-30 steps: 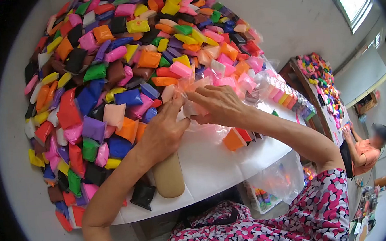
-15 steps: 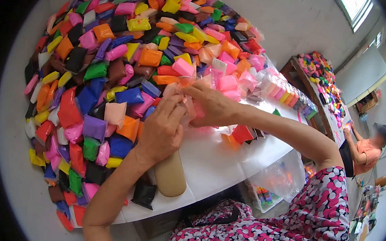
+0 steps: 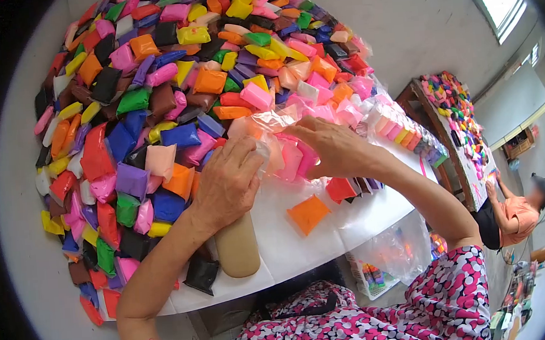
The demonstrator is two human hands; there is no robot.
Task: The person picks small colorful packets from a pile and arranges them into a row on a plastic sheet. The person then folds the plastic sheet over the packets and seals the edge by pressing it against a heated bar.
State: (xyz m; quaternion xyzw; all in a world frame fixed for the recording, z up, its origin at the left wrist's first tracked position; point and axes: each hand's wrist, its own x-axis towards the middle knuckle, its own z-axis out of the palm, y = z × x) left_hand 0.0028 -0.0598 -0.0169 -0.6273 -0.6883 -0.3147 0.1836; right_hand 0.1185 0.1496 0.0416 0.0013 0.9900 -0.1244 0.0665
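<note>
A crinkled clear plastic bag (image 3: 275,120) with pink packets (image 3: 292,159) in or behind it spreads between my hands. My left hand (image 3: 226,183) is closed, with a bit of clear plastic at its fingertips, above a long tan rounded block (image 3: 237,248). Bent fingers of my right hand (image 3: 340,146) touch the bag's right side; the exact grip is partly hidden. Below the bag, an orange packet (image 3: 310,215) lies flat on the white table. Several packets, a red one (image 3: 339,189) in front, stand in a row under my right wrist.
A large heap of colourful packets (image 3: 142,116) covers the table's left and back. Bagged rows of packets (image 3: 402,129) lie at right. A black packet (image 3: 202,273) rests near the front edge. Below is a white basket (image 3: 374,283). Another person (image 3: 519,213) sits at a farther table.
My right hand has moved right, away from my left, and the clear bag is spread wider between them. The orange packet, earlier tilted by the row, now lies flat on the table.
</note>
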